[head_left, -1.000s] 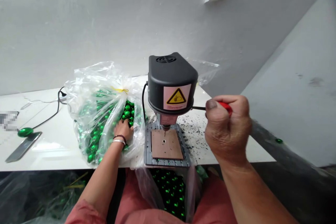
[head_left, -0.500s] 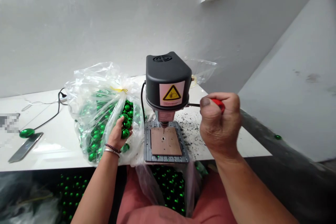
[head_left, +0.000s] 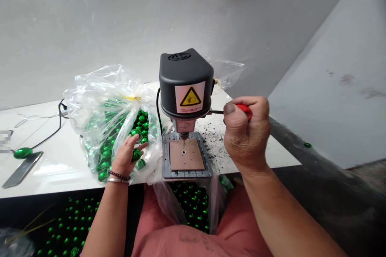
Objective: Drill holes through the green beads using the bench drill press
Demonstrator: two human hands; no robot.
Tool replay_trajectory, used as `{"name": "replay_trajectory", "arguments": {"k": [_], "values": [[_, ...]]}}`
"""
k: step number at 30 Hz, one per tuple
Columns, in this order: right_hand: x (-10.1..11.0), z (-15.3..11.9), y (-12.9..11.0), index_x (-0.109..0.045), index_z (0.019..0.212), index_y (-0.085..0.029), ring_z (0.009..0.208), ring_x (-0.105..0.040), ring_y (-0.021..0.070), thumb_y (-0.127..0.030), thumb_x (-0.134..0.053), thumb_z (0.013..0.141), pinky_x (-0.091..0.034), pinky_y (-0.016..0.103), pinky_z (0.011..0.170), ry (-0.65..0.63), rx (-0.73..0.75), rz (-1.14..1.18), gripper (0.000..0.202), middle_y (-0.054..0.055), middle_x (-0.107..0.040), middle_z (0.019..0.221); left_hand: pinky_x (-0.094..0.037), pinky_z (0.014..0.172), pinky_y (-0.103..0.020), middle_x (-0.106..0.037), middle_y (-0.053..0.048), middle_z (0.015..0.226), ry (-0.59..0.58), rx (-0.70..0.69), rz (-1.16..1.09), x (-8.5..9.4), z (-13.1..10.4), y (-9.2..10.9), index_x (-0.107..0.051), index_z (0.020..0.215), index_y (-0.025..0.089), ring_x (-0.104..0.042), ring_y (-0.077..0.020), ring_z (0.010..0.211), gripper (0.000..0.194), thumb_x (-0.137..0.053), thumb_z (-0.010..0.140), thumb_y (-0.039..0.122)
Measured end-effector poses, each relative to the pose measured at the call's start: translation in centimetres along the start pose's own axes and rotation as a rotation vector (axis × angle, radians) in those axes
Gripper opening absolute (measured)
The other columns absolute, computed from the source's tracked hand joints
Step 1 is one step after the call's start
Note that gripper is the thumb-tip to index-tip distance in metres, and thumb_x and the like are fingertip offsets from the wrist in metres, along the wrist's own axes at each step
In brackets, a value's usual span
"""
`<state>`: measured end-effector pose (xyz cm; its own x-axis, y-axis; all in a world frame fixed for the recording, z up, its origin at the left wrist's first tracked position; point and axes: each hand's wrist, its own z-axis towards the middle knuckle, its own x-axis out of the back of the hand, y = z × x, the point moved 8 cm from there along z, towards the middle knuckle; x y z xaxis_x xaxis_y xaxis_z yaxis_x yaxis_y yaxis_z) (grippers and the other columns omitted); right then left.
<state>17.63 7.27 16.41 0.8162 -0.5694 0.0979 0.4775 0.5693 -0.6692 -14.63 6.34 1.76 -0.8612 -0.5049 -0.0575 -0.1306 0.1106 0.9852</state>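
At the mouth of the clear plastic bag (head_left: 90, 88), my left hand (head_left: 123, 158) cradles a shiny green ball (head_left: 136, 154) against the palm, its fingers partly extended. More green balls (head_left: 142, 119) fill the bag right behind the fingers. My right hand (head_left: 245, 132) is wrapped around the red knob (head_left: 245, 111) of the lever on a small black drill press (head_left: 185, 82). The thin drill bit (head_left: 184, 143) hangs above a brown board (head_left: 187, 162) with a small hole in it. That board lies on the slotted grey base (head_left: 165, 158).
Dark shavings (head_left: 215, 142) are scattered beside the press on the white table (head_left: 54, 168). At the left lie a green oval object (head_left: 23, 153), a phone-like flat slab (head_left: 22, 170) and a black cable (head_left: 58, 126). Many green balls (head_left: 189, 204) sit below the table edge.
My left hand has drawn back slightly from the bag's opening with a ball, its fingers spreading more. The right hand stays on the knob. The whole view has shifted a little.
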Motion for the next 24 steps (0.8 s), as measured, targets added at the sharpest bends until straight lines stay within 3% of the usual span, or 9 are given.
{"name": "replay_trajectory", "arguments": {"k": [3, 6, 10, 13, 16, 20, 24], "values": [[0.0, -0.1, 0.0, -0.048, 0.078, -0.021, 0.050, -0.041, 0.0054, -0.040, -0.048, 0.080, -0.035, 0.022, 0.047, 0.004, -0.003, 0.012, 0.018, -0.003, -0.050, 0.063, -0.039, 0.049, -0.017, -0.061, 0.000, 0.073, -0.070, -0.086, 0.171, -1.6, -2.2, 1.3, -0.063, 0.090, 0.017, -0.059, -0.0105, 0.063, 0.032, -0.070, 0.065, 0.036], [0.1, 0.0, -0.2, -0.048, 0.078, -0.021, 0.052, -0.042, 0.0051, -0.038, -0.047, 0.080, -0.037, 0.021, 0.049, 0.006, 0.008, 0.027, 0.017, -0.003, -0.051, 0.066, -0.033, 0.043, -0.016, -0.057, 0.005, 0.061, -0.166, -0.118, 0.301, -4.1, -4.7, 1.5, -0.063, 0.101, 0.019, -0.048, -0.0060, 0.049, 0.041, -0.071, 0.063, 0.030], [0.0, -0.1, -0.6, -0.047, 0.079, -0.021, 0.056, -0.044, 0.0051, -0.038, -0.045, 0.082, -0.038, 0.020, 0.051, -0.016, 0.041, 0.025, 0.017, -0.003, -0.051, 0.068, -0.038, 0.047, -0.017, -0.063, -0.001, 0.077, -0.362, 0.121, -0.096, -7.6, -7.5, -1.5, -0.055, 0.117, 0.018, -0.059, -0.0113, 0.062, 0.057, -0.067, 0.062, 0.017], [0.0, -0.2, -0.4, -0.047, 0.081, -0.020, 0.059, -0.045, 0.0054, -0.038, -0.044, 0.082, -0.039, 0.020, 0.053, -0.043, 0.007, 0.030, 0.018, -0.003, -0.051, 0.071, -0.042, 0.050, -0.017, -0.063, -0.007, 0.093, -0.423, 0.344, -0.438, -9.3, -8.8, -4.0, -0.051, 0.123, 0.018, -0.063, -0.0144, 0.074, 0.062, -0.061, 0.062, 0.011], [-0.1, -0.3, -0.2, -0.047, 0.081, -0.020, 0.060, -0.045, 0.0058, -0.040, -0.044, 0.082, -0.040, 0.020, 0.054, -0.061, -0.018, 0.044, 0.020, -0.002, -0.050, 0.072, -0.045, 0.051, -0.016, -0.063, -0.010, 0.095, -0.422, 0.459, -0.557, -9.7, -9.2, -5.2, -0.047, 0.129, 0.017, -0.065, -0.0183, 0.083, 0.062, -0.058, 0.067, 0.011], [-0.3, 0.3, -0.4, -0.046, 0.080, -0.020, 0.057, -0.042, 0.0047, -0.041, -0.044, 0.082, -0.038, 0.020, 0.054, -0.083, -0.032, 0.061, 0.021, -0.004, -0.046, 0.069, -0.046, 0.046, -0.015, -0.063, -0.014, 0.105, -0.352, 0.551, -0.542, -9.0, -9.3, -5.7, -0.044, 0.132, 0.018, -0.066, -0.0229, 0.090, 0.058, -0.055, 0.074, 0.013], [-0.9, 1.9, -0.8, -0.043, 0.076, -0.020, 0.054, -0.037, 0.0045, -0.042, -0.044, 0.082, -0.037, 0.021, 0.055, -0.117, -0.049, 0.039, 0.023, -0.005, -0.039, 0.061, -0.047, 0.046, -0.014, -0.063, -0.014, 0.106, -0.374, 0.600, -0.567, -9.0, -9.8, -5.9, -0.045, 0.131, 0.018, -0.066, -0.0226, 0.092, 0.055, -0.053, 0.077, 0.010]]}}
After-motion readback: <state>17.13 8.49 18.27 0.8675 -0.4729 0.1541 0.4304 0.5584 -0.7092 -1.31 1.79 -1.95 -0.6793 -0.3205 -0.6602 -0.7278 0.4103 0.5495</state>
